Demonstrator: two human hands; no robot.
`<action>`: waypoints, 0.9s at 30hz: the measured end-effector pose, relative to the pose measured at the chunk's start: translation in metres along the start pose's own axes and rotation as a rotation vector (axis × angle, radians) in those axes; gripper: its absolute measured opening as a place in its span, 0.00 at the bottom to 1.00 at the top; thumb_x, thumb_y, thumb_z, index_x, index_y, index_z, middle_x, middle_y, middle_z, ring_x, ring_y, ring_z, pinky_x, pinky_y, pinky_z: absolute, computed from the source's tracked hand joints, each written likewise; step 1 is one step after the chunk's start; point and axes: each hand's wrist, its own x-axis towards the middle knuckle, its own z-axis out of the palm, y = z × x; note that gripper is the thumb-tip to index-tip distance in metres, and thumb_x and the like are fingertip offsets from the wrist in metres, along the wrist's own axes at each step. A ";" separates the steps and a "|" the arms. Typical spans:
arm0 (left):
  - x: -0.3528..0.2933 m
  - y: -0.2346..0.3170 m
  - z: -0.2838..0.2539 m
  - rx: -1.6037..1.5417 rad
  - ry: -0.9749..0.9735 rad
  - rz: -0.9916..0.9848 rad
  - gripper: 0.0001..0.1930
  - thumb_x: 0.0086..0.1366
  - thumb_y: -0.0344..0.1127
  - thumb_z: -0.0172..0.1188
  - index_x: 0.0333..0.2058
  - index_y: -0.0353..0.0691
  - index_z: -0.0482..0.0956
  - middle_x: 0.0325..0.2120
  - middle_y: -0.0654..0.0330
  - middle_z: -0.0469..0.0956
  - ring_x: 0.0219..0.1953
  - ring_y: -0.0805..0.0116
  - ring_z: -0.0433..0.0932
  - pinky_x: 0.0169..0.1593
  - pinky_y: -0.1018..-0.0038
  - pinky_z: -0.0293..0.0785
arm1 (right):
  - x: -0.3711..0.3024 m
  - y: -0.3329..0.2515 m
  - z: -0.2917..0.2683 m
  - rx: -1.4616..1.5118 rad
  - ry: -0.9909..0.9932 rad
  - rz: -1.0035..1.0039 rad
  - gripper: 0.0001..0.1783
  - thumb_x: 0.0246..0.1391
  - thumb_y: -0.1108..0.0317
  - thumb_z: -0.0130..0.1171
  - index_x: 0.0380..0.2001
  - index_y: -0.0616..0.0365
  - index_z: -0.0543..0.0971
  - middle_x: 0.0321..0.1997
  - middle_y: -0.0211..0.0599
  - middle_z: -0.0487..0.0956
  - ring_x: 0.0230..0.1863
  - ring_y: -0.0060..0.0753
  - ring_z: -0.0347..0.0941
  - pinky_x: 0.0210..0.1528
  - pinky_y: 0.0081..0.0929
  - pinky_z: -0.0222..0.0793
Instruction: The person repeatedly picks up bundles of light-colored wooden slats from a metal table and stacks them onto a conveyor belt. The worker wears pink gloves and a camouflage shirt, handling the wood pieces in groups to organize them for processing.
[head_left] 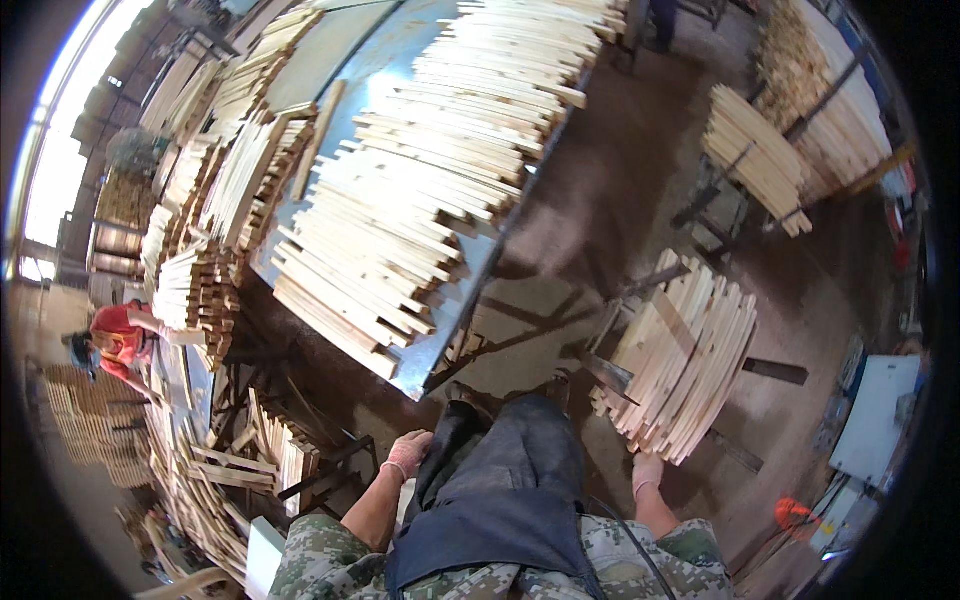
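My left hand (408, 452), in a pale pinkish glove, hangs beside my dark-clad left leg. Its fingers look loosely bent, and I see nothing in them. My right hand (648, 470), gloved alike, is at the near end of a stack of pale wooden strips (690, 360). The strips lie side by side on a dark metal stand (608, 374) at my right. My right fingers are mostly hidden by the strip ends, so I cannot tell whether they grip any. A long blue-topped table (425, 362) ahead carries many loose wooden strips (400, 215) in a row.
Another strip stack (755, 155) rests on a frame at the far right. A white box (877, 415) stands at right, near an orange object (793, 514). At left, a person in red (122, 335) stands by a work surface among wood piles (195, 290). A metal frame (350, 465) stands by my left arm.
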 end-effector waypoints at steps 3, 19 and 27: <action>0.026 -0.033 -0.028 -0.063 -0.029 -0.019 0.14 0.71 0.43 0.63 0.42 0.38 0.88 0.29 0.69 0.78 0.31 0.75 0.72 0.37 0.74 0.68 | -0.012 -0.016 0.036 0.557 -0.843 0.653 0.18 0.70 0.58 0.49 0.22 0.42 0.65 0.21 0.24 0.63 0.17 0.27 0.59 0.16 0.29 0.50; 0.160 -0.037 -0.148 -0.398 0.035 0.120 0.24 0.70 0.43 0.68 0.60 0.37 0.82 0.47 0.58 0.86 0.40 0.66 0.81 0.40 0.65 0.77 | -0.107 -0.391 0.133 0.064 -0.742 -0.239 0.42 0.68 0.58 0.64 0.77 0.69 0.64 0.59 0.43 0.83 0.56 0.36 0.79 0.61 0.31 0.73; 0.227 0.049 -0.155 -0.643 0.244 0.106 0.33 0.65 0.43 0.68 0.64 0.30 0.76 0.54 0.50 0.82 0.42 0.57 0.81 0.47 0.60 0.80 | -0.048 -0.600 0.148 0.217 -0.371 -0.625 0.51 0.64 0.57 0.67 0.83 0.56 0.53 0.82 0.59 0.61 0.82 0.50 0.60 0.80 0.38 0.59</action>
